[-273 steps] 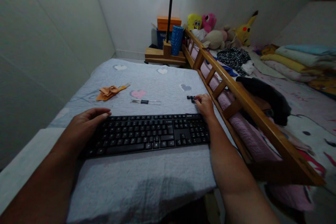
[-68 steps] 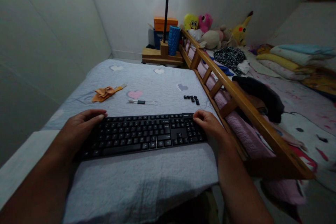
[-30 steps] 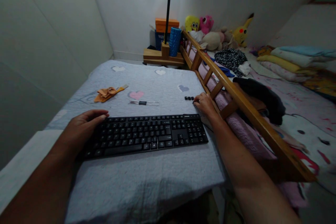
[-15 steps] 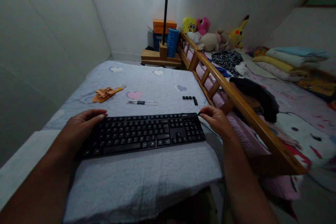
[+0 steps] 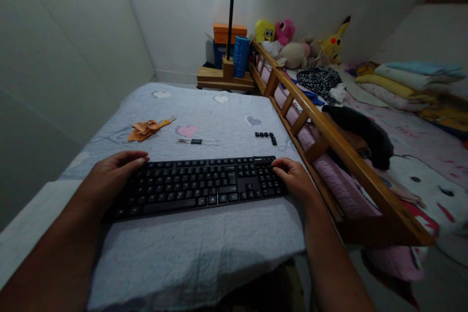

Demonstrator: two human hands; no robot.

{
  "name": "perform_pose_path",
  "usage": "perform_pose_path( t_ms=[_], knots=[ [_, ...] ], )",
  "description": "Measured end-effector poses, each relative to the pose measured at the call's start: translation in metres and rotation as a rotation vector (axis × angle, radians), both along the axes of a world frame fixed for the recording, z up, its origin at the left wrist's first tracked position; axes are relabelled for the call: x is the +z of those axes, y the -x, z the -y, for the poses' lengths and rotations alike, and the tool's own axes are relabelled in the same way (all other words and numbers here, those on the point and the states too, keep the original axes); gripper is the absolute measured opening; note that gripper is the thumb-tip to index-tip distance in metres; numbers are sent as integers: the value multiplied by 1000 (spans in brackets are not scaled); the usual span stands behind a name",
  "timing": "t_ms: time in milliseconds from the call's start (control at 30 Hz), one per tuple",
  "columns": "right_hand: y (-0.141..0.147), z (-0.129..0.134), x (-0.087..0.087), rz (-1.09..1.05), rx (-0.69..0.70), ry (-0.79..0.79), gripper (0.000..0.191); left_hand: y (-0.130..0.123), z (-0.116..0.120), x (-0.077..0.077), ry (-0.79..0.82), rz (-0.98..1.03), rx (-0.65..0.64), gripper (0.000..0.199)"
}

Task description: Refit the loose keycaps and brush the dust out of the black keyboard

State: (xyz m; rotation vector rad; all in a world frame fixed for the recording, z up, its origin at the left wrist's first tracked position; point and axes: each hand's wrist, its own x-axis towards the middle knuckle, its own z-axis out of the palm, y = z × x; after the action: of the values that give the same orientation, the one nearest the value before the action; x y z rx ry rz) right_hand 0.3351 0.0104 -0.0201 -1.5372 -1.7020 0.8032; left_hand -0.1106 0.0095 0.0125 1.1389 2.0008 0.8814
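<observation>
The keyboard point(image 5: 204, 185), centre frame, looks light and stiff; hold it by its ends. Your left hand point(image 5: 119, 170) and right hand point(image 5: 294, 175) curl there; you can't tell whether either grips.

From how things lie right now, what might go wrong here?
Two risks, as I judge it:
The small loose keycaps lie just beyond the right hand, so a stray brush might scatter them, perhaps toward the wooden rail.
The keyboard rests on soft fabric, so a firm push might shift it.
</observation>
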Motion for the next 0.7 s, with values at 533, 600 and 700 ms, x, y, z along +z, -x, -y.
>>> perform_pose_path(
  t_ms=[533,600,700],
  knots=[
    [3,0,2,152,59,-89,12,-1,1,0,-3,1,6,47],
    [3,0,2,157,57,-94,12,-1,1,1,-1,-6,-2,47],
    [5,0,3,169,56,-97,12,-1,1,3,-5,-39,-17,45]
  ],
)
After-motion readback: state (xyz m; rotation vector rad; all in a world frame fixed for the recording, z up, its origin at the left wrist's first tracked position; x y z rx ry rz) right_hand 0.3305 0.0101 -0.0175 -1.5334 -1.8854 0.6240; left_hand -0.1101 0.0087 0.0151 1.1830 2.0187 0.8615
